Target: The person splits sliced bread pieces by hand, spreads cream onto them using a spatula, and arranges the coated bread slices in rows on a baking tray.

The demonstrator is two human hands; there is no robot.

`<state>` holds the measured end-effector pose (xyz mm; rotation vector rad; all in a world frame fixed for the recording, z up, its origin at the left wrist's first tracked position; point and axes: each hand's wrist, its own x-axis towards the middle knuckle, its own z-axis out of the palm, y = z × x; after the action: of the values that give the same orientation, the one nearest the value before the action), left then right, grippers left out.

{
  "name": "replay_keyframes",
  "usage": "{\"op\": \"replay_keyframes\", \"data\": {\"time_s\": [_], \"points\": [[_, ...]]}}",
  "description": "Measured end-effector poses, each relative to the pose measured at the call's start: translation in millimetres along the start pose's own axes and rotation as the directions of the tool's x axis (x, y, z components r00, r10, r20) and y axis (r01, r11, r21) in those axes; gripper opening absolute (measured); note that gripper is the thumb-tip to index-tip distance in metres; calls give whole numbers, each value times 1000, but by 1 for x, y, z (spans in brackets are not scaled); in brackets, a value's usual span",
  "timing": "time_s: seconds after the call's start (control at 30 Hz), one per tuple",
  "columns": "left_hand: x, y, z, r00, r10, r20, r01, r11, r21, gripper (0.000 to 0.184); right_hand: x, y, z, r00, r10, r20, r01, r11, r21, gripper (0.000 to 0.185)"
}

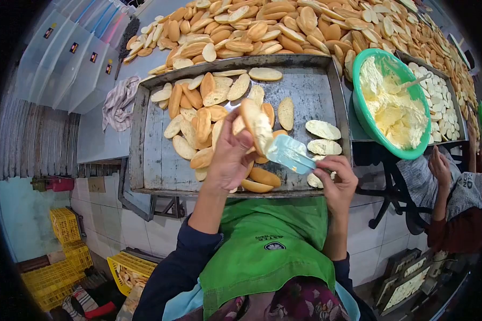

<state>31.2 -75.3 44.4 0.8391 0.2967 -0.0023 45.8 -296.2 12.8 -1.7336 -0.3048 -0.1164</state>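
Note:
My left hand is closed around a halved bread roll, its cut face partly covered with pale cream. In my right hand is a light blue spatula, its cream-smeared blade touching the roll's lower end. Both hands are above a worn metal tray. Plain bread halves lie in its left and middle parts. Cream-spread halves line up along the right side, the lower ones partly hidden by the spatula and my right hand. A green basin of whipped cream stands right of the tray.
A large heap of bread pieces covers the table behind the tray. Another tray of cream-topped pieces is beyond the basin. A striped cloth and clear plastic bins are at left. A co-worker's hand shows at right.

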Motion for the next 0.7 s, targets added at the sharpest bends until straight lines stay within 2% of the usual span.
{"op": "replay_keyframes", "data": {"time_s": [0.03,0.1,0.13,0.17,0.2,0.23,0.3,0.37,0.43,0.47,0.5,0.53,0.57,0.63,0.7], "points": [[-1,-4,3,1000,-5,2,5,1000,-1,76,0,0,8,999,-9,-33,10,1000,28,21],[-4,-12,8,989,-101,112,90,991,99,79,3,-3,17,997,-21,-72,25,998,50,21],[-6,-12,10,977,-97,190,93,995,28,80,4,-4,18,994,-21,-110,21,1000,-8,20],[-6,-13,9,976,-100,193,97,995,27,80,5,-4,18,989,-23,-147,13,998,-64,20],[-7,-12,6,957,-149,249,138,989,60,79,8,-1,16,978,-126,-165,95,979,-183,19],[-7,-12,3,933,-198,302,176,980,97,78,9,-1,15,978,-123,-169,91,979,-184,19],[-11,-14,1,926,-227,303,207,974,96,78,12,-4,12,965,-126,-232,85,980,-180,19],[-13,-17,3,866,-266,423,252,964,89,81,12,-1,7,964,-78,-255,50,992,-115,19],[-12,-18,7,829,-307,467,319,946,55,79,10,8,2,951,102,-294,-87,994,63,19],[-7,-17,7,862,-299,410,263,954,143,74,8,10,0,930,188,-316,-90,950,300,20],[-1,-16,6,892,-283,352,211,950,230,69,6,13,-7,926,188,-327,-91,952,291,20],[13,-12,6,879,-290,380,173,934,313,60,2,17,-17,899,302,-317,-146,889,433,20],[30,-10,4,893,-350,284,219,887,406,54,-2,19,-26,865,410,-289,-191,801,567,20],[64,-2,22,907,-307,287,54,764,643,49,-8,20,-41,856,414,-310,-188,808,559,22],[107,-9,28,899,-314,305,-80,567,820,42,-13,19,-51,846,387,-366,-160,840,518,26]]}}
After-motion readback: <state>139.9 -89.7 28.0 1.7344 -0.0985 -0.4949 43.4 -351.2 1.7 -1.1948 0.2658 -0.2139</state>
